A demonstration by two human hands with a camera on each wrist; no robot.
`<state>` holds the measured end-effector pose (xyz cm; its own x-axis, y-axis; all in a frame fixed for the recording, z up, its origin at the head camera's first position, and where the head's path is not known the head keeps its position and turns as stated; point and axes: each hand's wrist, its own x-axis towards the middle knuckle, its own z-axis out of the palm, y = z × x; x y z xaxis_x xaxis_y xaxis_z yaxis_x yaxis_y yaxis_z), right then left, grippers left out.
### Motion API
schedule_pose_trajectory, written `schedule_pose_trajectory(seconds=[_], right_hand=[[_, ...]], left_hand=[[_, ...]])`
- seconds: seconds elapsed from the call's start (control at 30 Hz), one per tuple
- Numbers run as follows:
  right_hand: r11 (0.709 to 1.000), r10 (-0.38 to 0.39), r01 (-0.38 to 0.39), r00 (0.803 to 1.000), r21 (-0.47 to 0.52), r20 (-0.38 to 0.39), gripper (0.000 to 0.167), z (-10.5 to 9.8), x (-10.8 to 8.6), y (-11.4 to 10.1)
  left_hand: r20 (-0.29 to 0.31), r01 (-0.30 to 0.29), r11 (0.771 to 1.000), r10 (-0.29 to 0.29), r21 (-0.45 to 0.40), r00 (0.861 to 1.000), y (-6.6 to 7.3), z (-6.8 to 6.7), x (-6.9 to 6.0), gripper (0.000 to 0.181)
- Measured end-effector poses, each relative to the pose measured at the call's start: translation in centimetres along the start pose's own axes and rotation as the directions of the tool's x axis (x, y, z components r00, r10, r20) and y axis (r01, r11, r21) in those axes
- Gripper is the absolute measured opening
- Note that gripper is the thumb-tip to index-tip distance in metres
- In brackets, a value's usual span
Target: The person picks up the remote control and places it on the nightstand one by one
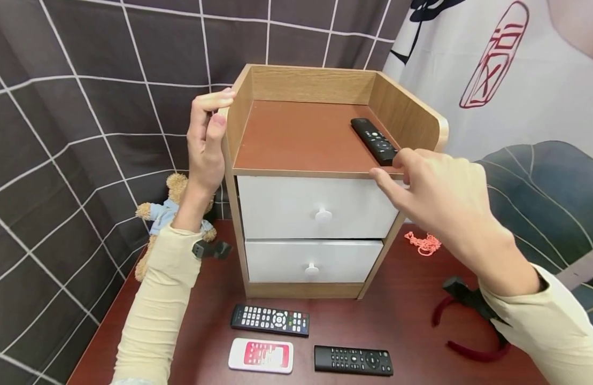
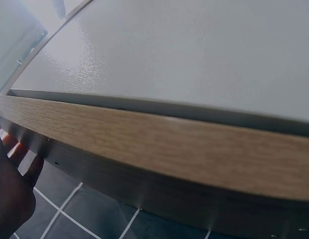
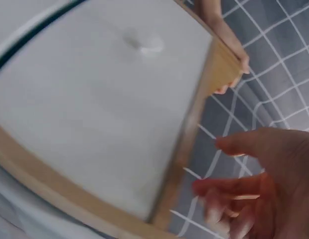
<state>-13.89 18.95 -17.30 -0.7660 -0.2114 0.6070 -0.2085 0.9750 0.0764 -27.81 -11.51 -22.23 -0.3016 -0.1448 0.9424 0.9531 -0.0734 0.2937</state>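
Before the cabinet (image 1: 282,208), three remotes (image 1: 260,355) on the table (image 1: 200,347), right hand (image 1: 445,195) unclenched, left hand (image 1: 206,141) spread.

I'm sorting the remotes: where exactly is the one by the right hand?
In the head view, that black remote lies atop the cabinet, on its right side, beside the right side panel, its near end by the right hand.

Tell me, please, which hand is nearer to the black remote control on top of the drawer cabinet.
Right: the right hand is beside the near end of the black remote control; the left hand is at the left side panel of the drawer cabinet.
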Motion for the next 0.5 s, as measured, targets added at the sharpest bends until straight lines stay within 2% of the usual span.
schedule_pose_trajectory(seconds=[0.13, 0.2, 0.27, 0.37, 0.47, 0.5], right_hand=[[0.989, -0.123, 0.132, 0.984, 0.064, -0.127, 0.029, 1.5, -1.1, 0.5], [0.972, -0.195, 0.211, 0.969, 0.103, -0.148, 0.024, 2.2, -1.7, 0.8], [0.94, -0.286, 0.303, 0.95, 0.154, -0.121, 0.017, 2.9, -2.5, 1.1], [0.87, -0.415, 0.409, 0.909, 0.274, -0.04, 0.006, 4.2, -3.9, 1.4], [0.811, -0.481, 0.43, 0.876, 0.396, 0.034, 0.008, 6.0, -5.9, 1.8], [0.801, -0.482, 0.416, 0.875, 0.43, 0.052, 0.01, 6.7, -6.6, 2.0]], left_hand=[[0.002, 0.005, 1.0, -0.005, 0.0, 1.0, 0.1, 0.1, 0.1, 0.036], [0.003, 0.006, 1.0, -0.006, -0.001, 1.0, 0.1, 0.2, 0.1, 0.036], [0.004, 0.005, 1.0, -0.005, -0.003, 1.0, 0.1, 0.2, 0.1, 0.036], [0.001, 0.005, 1.0, -0.005, -0.005, 1.0, 0.1, 0.2, 0.1, 0.036], [-0.005, 0.006, 1.0, -0.006, 0.004, 1.0, 0.1, 0.1, 0.0, 0.036], [-0.006, 0.007, 1.0, -0.007, 0.004, 1.0, 0.2, 0.1, 0.0, 0.035]])
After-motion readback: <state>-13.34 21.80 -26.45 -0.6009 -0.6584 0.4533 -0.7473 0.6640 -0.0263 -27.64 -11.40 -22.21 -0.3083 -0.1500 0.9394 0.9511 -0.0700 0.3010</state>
